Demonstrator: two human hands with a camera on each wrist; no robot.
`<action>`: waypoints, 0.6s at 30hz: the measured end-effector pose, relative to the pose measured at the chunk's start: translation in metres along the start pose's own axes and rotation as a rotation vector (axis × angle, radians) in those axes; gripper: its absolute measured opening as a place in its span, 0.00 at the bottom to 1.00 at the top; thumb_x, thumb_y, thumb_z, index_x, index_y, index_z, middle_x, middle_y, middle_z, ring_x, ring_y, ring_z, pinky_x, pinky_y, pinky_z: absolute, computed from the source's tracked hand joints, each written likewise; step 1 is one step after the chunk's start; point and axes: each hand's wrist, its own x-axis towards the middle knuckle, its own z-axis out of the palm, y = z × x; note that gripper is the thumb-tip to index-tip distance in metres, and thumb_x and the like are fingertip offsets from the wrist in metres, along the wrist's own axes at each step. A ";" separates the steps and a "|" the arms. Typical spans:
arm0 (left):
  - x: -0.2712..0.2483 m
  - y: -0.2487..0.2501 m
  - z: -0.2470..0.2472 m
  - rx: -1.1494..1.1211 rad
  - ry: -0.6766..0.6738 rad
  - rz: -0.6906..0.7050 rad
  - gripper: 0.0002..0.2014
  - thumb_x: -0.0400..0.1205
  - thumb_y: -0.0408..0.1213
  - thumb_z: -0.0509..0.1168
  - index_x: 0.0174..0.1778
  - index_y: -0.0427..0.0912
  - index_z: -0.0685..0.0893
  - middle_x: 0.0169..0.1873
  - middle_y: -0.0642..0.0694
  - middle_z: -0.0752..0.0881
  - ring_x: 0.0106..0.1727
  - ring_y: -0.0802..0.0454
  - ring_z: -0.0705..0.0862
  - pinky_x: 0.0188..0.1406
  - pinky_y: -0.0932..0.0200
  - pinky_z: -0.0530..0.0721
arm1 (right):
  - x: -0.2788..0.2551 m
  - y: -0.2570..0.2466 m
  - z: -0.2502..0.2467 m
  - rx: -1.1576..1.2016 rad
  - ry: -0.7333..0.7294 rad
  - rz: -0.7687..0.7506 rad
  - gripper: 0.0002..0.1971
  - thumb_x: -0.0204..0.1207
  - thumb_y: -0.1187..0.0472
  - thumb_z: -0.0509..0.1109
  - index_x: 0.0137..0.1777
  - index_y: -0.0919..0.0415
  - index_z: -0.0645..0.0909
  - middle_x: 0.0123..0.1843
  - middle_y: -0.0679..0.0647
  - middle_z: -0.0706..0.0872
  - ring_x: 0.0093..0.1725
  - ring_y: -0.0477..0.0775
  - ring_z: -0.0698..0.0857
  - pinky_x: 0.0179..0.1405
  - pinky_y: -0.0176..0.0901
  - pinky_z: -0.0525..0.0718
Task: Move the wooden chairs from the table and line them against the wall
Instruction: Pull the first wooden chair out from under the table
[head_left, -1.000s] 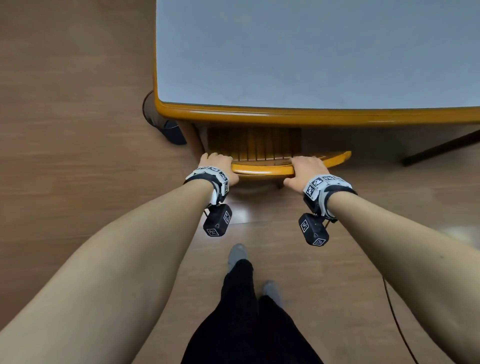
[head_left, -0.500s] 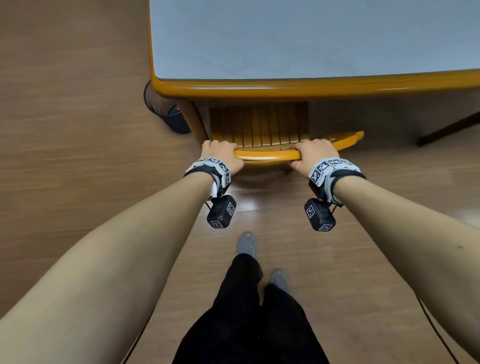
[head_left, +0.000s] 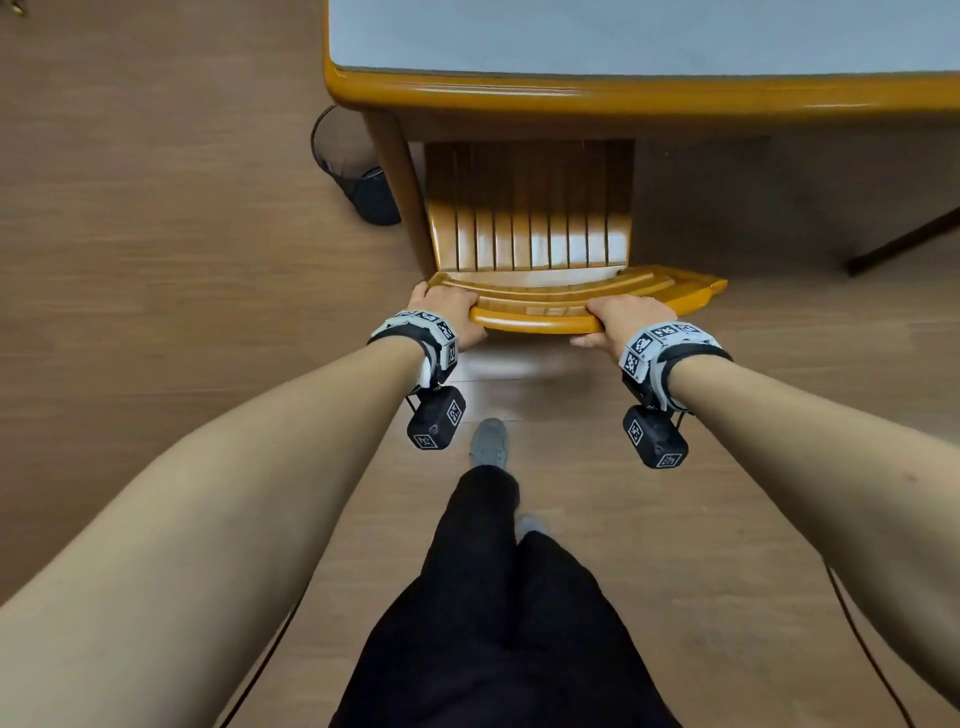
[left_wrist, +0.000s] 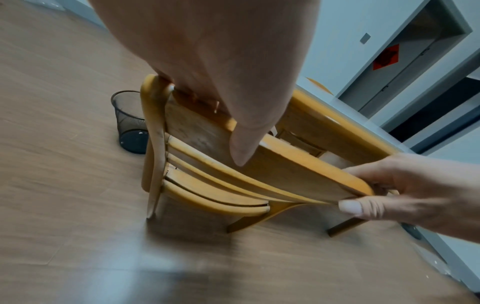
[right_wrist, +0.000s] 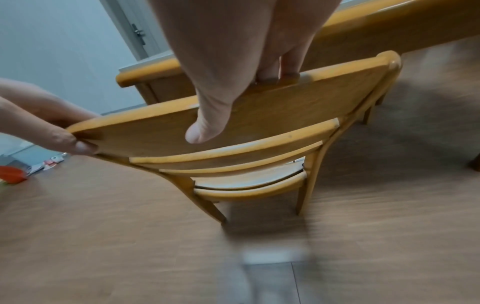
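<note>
A honey-coloured wooden chair (head_left: 530, 228) stands with the front of its slatted seat under the table (head_left: 571, 93). The chair's back faces me. My left hand (head_left: 447, 312) grips the left end of the top rail, fingers curled over it and thumb on the near side. My right hand (head_left: 623, 317) grips the right part of the same rail. In the left wrist view the left hand (left_wrist: 221, 82) covers the chair (left_wrist: 259, 164) rail's corner, and the right hand (left_wrist: 389, 189) pinches its far end. The right wrist view shows the right hand (right_wrist: 233, 72) over the chair (right_wrist: 259, 115) rail.
A black mesh bin (head_left: 353, 166) stands on the wooden floor left of the table leg (head_left: 400, 182). A dark furniture leg (head_left: 904, 244) crosses the floor at right. My feet (head_left: 488, 441) are just behind the chair. Small red items (right_wrist: 10, 174) lie by the wall.
The chair has slid back toward me from under the table, so more of its seat shows. Both hands keep their hold on the top rail.
</note>
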 end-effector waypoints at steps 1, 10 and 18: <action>-0.010 0.001 0.009 -0.001 0.010 0.003 0.12 0.79 0.51 0.66 0.55 0.51 0.85 0.55 0.49 0.87 0.65 0.45 0.81 0.81 0.42 0.55 | -0.008 -0.002 0.009 -0.024 0.013 0.006 0.23 0.80 0.35 0.65 0.56 0.55 0.79 0.51 0.55 0.87 0.50 0.61 0.86 0.40 0.49 0.80; -0.094 0.027 0.072 -0.013 0.069 -0.030 0.15 0.77 0.50 0.65 0.58 0.54 0.85 0.52 0.47 0.88 0.62 0.42 0.82 0.79 0.41 0.59 | -0.096 -0.010 0.055 -0.041 0.010 -0.018 0.23 0.82 0.35 0.63 0.58 0.55 0.80 0.49 0.55 0.86 0.46 0.59 0.84 0.39 0.49 0.80; -0.167 0.048 0.108 -0.011 0.001 -0.037 0.05 0.75 0.46 0.63 0.44 0.53 0.80 0.41 0.47 0.85 0.53 0.42 0.81 0.76 0.42 0.63 | -0.184 -0.022 0.090 -0.043 0.033 -0.024 0.21 0.83 0.36 0.62 0.55 0.54 0.80 0.47 0.55 0.85 0.42 0.58 0.82 0.36 0.48 0.77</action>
